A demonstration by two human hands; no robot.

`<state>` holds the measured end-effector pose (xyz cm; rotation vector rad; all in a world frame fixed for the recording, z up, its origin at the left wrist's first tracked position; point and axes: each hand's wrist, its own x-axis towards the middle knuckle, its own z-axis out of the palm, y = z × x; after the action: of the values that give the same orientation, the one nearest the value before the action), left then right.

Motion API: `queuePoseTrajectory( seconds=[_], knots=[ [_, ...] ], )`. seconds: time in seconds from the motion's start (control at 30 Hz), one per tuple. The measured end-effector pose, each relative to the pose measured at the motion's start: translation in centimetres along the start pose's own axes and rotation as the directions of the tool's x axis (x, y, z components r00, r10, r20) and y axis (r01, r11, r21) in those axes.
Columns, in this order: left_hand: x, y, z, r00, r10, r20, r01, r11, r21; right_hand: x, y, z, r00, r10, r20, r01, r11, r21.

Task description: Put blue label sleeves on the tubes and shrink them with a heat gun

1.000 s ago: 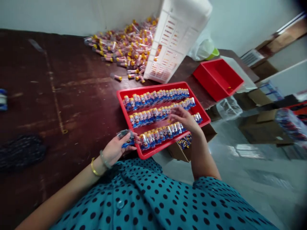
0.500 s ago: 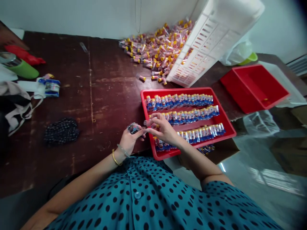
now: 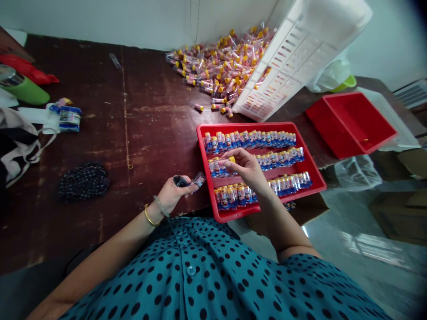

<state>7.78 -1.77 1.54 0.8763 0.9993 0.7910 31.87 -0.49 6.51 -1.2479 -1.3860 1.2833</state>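
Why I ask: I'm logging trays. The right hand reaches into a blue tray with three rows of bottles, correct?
No: the head view shows a red tray, not blue. The right hand does reach into it, among three rows of bottles.

Garment: a teal short-sleeved fabric top [image 3: 233, 280] was printed all over with black polka dots.
Fastening: one round teal button [image 3: 191, 270] sat on its front.
Wrist of left hand [image 3: 173, 193]: carried a thin gold metal bangle [image 3: 147, 217].
Second band: a slim pale translucent bracelet [image 3: 160, 206] lay just beside it, on the hand side.
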Motion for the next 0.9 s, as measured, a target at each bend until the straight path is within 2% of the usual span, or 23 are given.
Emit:
queuePoseTrajectory(
  seconds=[0.1,0.2,0.5,0.63,0.7,0.77,0.83,0.9],
  knots=[
    [-0.1,0.2,0.2,0.999,-0.034,0.027,0.034,0.999,-0.028,-0.1,-0.2,-0.7,0.999,0.054,0.004,-0.054,0.991,0.120],
    [-0.2,0.3,0.4,0.999,-0.015,0.036,0.015,1.000,0.009,-0.3,-0.7,-0.3,0.995,0.083,0.050,-0.090,0.981,0.172],
    [-0.5,0.6,0.4,0.979,-0.015,0.204,0.012,1.000,0.018,-0.2,-1.5,0.9,0.990,0.039,0.135,-0.045,0.998,0.043],
    [-0.7,0.4,0.9,0.974,-0.017,0.224,0.002,0.998,0.068,-0.7,-0.9,1.8,0.978,0.006,0.207,-0.028,0.995,0.101],
    [-0.9,0.4,1.4,0.980,-0.011,0.200,-0.013,0.993,0.120,-1.0,-0.5,2.2,0.987,-0.042,0.158,0.029,0.996,0.080],
    [-1.0,0.4,1.8,0.985,-0.003,0.172,-0.021,0.991,0.134,-1.3,-0.1,2.5,0.992,-0.102,0.075,0.105,0.994,-0.043],
    [-1.2,0.4,2.2,0.989,0.001,0.148,-0.012,0.997,0.074,-1.8,0.2,2.6,0.988,-0.153,0.033,0.157,0.974,-0.164],
    [-1.3,0.1,2.6,0.990,-0.023,0.137,0.030,0.998,-0.050,-2.6,0.6,2.8,0.982,-0.188,0.019,0.188,0.960,-0.209]
  ],
)
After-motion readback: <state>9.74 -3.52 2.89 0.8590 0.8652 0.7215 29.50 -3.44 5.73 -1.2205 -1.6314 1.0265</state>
